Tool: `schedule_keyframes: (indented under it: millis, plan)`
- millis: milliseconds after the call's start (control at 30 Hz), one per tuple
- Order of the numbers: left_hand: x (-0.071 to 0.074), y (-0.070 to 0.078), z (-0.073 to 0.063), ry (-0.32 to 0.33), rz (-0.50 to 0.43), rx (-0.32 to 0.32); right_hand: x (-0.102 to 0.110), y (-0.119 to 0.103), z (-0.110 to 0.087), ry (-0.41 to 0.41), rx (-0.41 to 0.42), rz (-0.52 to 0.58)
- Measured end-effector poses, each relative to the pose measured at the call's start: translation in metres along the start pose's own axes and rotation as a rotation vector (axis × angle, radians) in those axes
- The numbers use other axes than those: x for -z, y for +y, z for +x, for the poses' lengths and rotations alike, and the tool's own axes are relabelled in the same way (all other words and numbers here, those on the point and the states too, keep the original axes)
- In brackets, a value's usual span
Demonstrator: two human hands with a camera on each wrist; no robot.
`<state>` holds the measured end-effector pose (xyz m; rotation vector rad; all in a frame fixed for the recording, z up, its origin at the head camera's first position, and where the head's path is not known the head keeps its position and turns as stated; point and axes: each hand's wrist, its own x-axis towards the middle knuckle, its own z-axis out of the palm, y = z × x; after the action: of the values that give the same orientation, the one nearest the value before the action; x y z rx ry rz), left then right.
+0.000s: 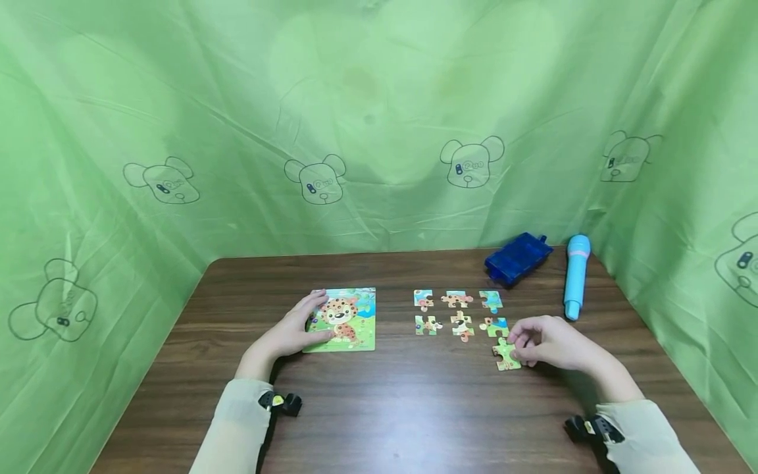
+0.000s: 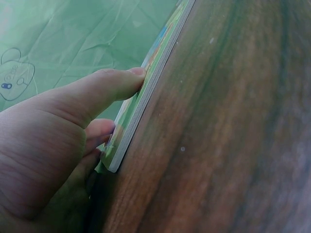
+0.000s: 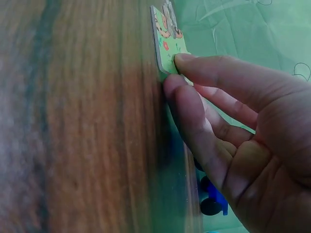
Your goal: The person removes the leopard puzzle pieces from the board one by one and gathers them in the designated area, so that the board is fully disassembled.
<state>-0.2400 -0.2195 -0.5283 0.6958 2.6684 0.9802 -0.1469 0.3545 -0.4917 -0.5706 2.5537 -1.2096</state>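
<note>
My left hand [image 1: 291,332] rests on a square picture board [image 1: 368,329] with a spotted cartoon animal. Its thumb [image 2: 124,85] lies straight across the near side, with the other fingers at the left and upper edge. On the right, my right hand [image 1: 553,342] pinches a green jigsaw piece [image 1: 505,355] by its right-hand corner, between thumb and fingertips. The right wrist view shows that piece [image 3: 167,51] low over the wood, with a red flower on it. Directly above it sits a blue-and-green piece [image 1: 495,326], its lower edge meeting the held one.
Several more pieces lie in two rows, among them a dog-faced piece [image 1: 461,324] and a corner piece [image 1: 423,299]. A dark blue plastic box [image 1: 518,259] and a light blue toy microphone [image 1: 576,280] stand at the back right of the brown table [image 1: 367,408]. Green cloth [image 1: 379,217] hangs behind.
</note>
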Motion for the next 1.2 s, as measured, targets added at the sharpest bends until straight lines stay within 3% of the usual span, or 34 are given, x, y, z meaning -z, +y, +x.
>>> schedule_keyframes:
  millis: [1200]
  plan:
    - [-0.0006, -0.0034, -0.0003, 0.006, -0.001, -0.012, -0.0018, 0.0055, 0.0019, -0.045, -0.056, 0.01]
